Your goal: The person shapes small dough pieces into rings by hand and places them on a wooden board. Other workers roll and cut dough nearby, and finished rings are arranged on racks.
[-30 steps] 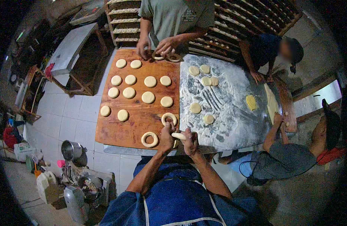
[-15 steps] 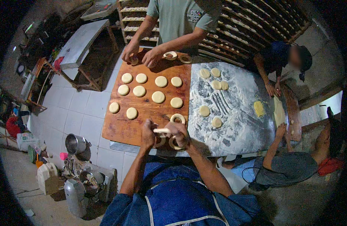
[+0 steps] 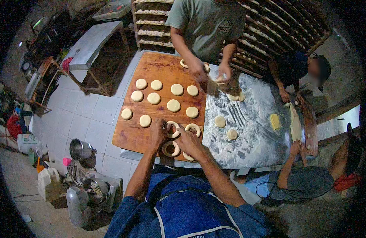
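Between my two hands is a pale dough ring (image 3: 173, 135), low over the near part of the wooden board (image 3: 155, 63). The closed fingers of my left hand (image 3: 158, 131) grip its left edge. My right hand (image 3: 189, 141) pinches its right edge. Just nearer to me lies another dough ring (image 3: 170, 154), and one more ring (image 3: 198, 128) rests beyond my right hand. A further ring (image 3: 188, 157) is partly covered by my right wrist. Several flat round dough discs (image 3: 154, 98) lie in rows farther up the board.
A floured metal tabletop (image 3: 246, 139) adjoins the board, with dough discs (image 3: 231, 134) and a yellow lump (image 3: 274, 121). Across the table a person (image 3: 206, 35) handles dough. Other people's hands (image 3: 296, 146) work at the right end. Racks (image 3: 155, 22) stand behind; a metal pot (image 3: 80, 150) is on the left floor.
The ring in my hands has gone from tilted edge-on to flat, nearer the board. The person opposite has moved their hands rightward from the board to the floured tabletop. My view has shifted slightly.
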Tool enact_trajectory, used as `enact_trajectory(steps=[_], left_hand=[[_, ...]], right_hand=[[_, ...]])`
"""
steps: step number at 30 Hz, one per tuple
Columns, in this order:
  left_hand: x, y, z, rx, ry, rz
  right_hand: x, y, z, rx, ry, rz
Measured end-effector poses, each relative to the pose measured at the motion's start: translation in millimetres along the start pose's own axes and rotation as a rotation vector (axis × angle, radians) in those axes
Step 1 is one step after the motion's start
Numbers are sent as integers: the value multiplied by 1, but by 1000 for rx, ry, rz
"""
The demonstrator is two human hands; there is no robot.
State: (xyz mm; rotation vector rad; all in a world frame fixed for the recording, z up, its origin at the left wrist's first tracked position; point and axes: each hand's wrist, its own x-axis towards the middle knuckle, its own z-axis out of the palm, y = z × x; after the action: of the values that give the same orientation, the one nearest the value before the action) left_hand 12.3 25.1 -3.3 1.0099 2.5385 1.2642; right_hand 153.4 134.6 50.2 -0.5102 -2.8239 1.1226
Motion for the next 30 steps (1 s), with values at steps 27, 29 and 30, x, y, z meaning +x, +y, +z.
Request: enact_trajectory(steps=[27, 29, 30], left_hand=[[47, -63, -97, -41, 11, -69], [18, -17, -73, -417, 18, -93], [15, 2, -42, -553, -48, -61]], right_hand=[[23, -35, 43, 570, 129, -258], [-22, 6, 18, 417, 149, -102], [-45, 40, 3, 286, 332, -144]])
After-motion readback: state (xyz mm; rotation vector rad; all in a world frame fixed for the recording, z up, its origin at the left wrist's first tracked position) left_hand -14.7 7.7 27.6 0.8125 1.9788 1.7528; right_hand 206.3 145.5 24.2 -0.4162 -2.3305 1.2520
